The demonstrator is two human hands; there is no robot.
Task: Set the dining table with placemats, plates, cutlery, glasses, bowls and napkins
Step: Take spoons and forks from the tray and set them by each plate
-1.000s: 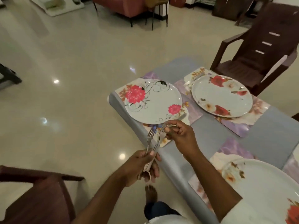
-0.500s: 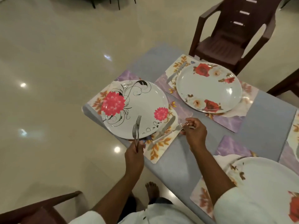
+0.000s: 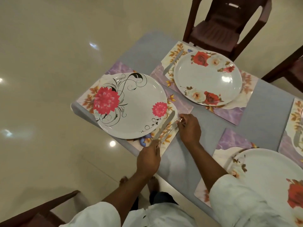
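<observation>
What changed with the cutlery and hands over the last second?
Both hands came from off the table edge down to the placemat beside the pink-flower plate. The left hand brought its forks low by the knife; the right hand holds a fork there. Plates and placemats stayed.

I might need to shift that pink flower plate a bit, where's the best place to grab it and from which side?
Take the pink flower plate by its near-left rim, where it juts past the table edge, coming from the floor side. That overhang lets fingers slip under the flat, shallow plate. The right rim looks awkward: the knife lies against it, and both the left hand and right hand crowd there.
</observation>
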